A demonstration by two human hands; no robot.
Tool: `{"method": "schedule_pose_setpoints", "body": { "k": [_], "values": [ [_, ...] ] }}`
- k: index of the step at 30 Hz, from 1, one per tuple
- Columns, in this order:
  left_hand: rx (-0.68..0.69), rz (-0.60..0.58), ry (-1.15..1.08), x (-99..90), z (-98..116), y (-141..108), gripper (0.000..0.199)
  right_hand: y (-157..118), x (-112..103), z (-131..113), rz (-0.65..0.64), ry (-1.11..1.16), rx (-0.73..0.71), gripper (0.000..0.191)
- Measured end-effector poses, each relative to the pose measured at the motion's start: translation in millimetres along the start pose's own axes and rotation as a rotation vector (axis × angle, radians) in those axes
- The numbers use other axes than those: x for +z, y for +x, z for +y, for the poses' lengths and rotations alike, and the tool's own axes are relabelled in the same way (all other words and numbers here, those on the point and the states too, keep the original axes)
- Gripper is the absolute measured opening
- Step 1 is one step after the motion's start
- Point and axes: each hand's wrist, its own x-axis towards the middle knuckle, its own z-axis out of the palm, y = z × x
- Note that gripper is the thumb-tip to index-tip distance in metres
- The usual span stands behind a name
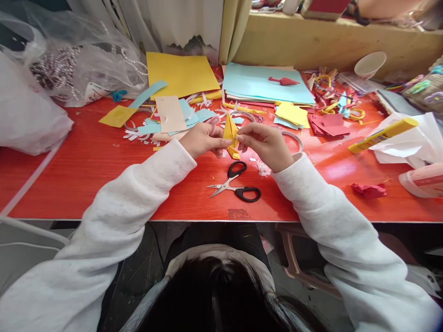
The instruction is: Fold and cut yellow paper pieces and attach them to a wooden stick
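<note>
A small piece of folded yellow paper (230, 130), pointed at its upper end, is held up between my two hands above the red table. My left hand (206, 138) pinches it at its left side with thumb and fingers. On the other side, my right hand (265, 143) has thumb and fingertips closed on its right edge. Just in front of the hands, black-handled scissors (232, 182) lie on the table with their blades spread. Another bit of yellow paper (233, 153) shows right under the folded piece; whether they are joined I cannot tell.
Yellow sheets (183, 76) and a blue stack (263, 83) with a small red folded shape (284, 81) lie at the back. Paper scraps surround the hands. Red squares (328, 124), a yellow tube (383, 135) and crumpled red paper (369, 190) are rightward; plastic bags (31, 101) stand left.
</note>
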Motion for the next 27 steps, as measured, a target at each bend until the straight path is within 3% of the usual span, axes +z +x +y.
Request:
{"method": "schedule_pose_setpoints", "body": {
  "k": [15, 27],
  "values": [
    [-0.068, -0.038, -0.105, 4.4, -0.1, -2.2, 0.014, -0.1, 4.2, 5.1, 0.061, -0.022, 0.022, 0.030],
    [-0.054, -0.022, -0.064, 4.2, 1.9, -1.3, 0.017, 1.4, 4.4, 11.4, 0.067, 0.001, -0.029, 0.035]
  ]
}}
